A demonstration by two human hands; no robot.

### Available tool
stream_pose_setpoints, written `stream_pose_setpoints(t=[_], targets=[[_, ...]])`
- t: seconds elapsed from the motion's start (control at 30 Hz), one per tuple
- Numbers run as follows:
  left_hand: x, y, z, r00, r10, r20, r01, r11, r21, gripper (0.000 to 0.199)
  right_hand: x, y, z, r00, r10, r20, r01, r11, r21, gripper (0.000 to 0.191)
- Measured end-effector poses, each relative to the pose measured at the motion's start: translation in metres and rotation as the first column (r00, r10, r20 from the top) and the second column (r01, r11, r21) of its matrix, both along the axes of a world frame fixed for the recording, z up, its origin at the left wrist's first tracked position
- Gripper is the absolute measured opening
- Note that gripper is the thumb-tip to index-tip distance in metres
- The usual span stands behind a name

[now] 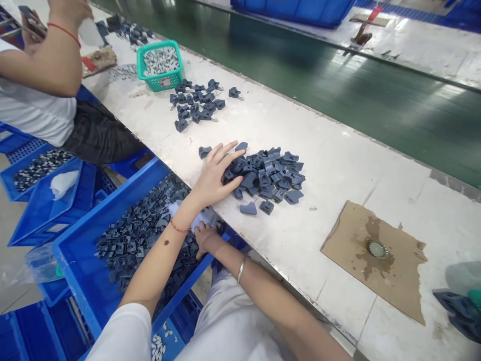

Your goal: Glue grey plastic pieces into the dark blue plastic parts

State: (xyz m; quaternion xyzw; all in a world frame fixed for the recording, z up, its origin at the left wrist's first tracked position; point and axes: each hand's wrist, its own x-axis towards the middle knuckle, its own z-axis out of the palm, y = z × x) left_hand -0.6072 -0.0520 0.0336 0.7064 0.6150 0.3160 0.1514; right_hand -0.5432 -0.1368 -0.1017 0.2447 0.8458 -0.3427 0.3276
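Observation:
My left hand (218,178), its fingers spread, rests at the left side of a pile of dark blue-grey plastic parts (268,173) on the white table (330,175). Below it, at the table's front edge, my right hand (206,239) reaches down over a blue crate (78,250) filled with similar loose parts (131,230). Its fingers are bent near a whitish cloth or bag (193,216); whether they hold anything is hidden. Farther back lies a looser group of dark parts (199,100) with light pieces on some of them.
A green basket (160,77) of small light pieces stands at the back left. Another person's arm (62,55) is at the upper left. A cardboard piece (349,235) with a round metal item (377,249) lies right. Beyond the table runs a green belt (300,55).

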Motion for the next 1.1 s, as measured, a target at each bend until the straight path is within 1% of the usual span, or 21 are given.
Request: stream_pose_setpoints(t=[0.03, 0.1, 0.2, 0.27, 0.33, 0.47, 0.6, 0.7, 0.83, 0.97, 1.1], targets=[[-0.002, -0.001, -0.002, 1.0, 0.004, 0.001, -0.004, 1.0, -0.007, 0.065, -0.001, -0.001, 0.0, 1.0, 0.004, 0.007, -0.004, 1.0, -0.006, 0.065], [-0.004, -0.002, -0.004, 1.0, 0.022, 0.011, -0.022, 0.999, -0.025, 0.077, -0.003, -0.003, 0.0, 1.0, 0.02, 0.024, -0.019, 1.0, -0.019, 0.071], [-0.003, -0.002, -0.006, 0.997, 0.069, 0.042, -0.068, 0.997, -0.042, 0.083, -0.006, -0.013, 0.005, 0.998, 0.051, 0.048, -0.05, 0.998, -0.024, 0.083], [-0.002, -0.002, -0.006, 0.993, 0.096, 0.064, -0.093, 0.994, -0.049, 0.085, -0.008, -0.021, 0.009, 0.996, 0.064, 0.066, -0.064, 0.998, -0.004, 0.081], [0.0, -0.003, -0.006, 0.992, 0.103, 0.079, -0.099, 0.993, -0.059, 0.086, -0.009, -0.026, 0.013, 0.994, 0.074, 0.076, -0.075, 0.997, 0.015, 0.07], [0.001, -0.004, -0.004, 0.99, 0.102, 0.095, -0.095, 0.993, -0.073, 0.083, -0.009, -0.023, 0.018, 0.993, 0.114, 0.045, -0.114, 0.993, 0.002, 0.055], [0.002, -0.004, -0.002, 0.992, 0.096, 0.083, -0.091, 0.994, -0.062, 0.074, -0.008, -0.013, 0.019, 0.983, 0.175, -0.056, -0.178, 0.983, -0.047, 0.047], [0.002, -0.003, -0.002, 0.994, 0.09, 0.066, -0.087, 0.995, -0.041, 0.068, -0.005, -0.008, 0.02, 0.974, 0.193, -0.122, -0.203, 0.976, -0.075, 0.044], [0.002, -0.003, -0.001, 0.99, 0.101, 0.096, -0.1, 0.995, -0.016, 0.063, -0.004, -0.006, 0.022, 0.973, 0.166, -0.163, -0.183, 0.978, -0.096, 0.041], [0.001, -0.003, 0.0, 0.982, 0.105, 0.154, -0.108, 0.994, 0.006, 0.063, -0.005, -0.007, 0.024, 0.983, 0.131, -0.129, -0.144, 0.985, -0.097, 0.042], [0.001, -0.003, 0.002, 0.974, 0.111, 0.199, -0.115, 0.993, 0.011, 0.057, -0.006, -0.008, 0.025, 0.986, 0.111, -0.125, -0.126, 0.985, -0.115, 0.042]])
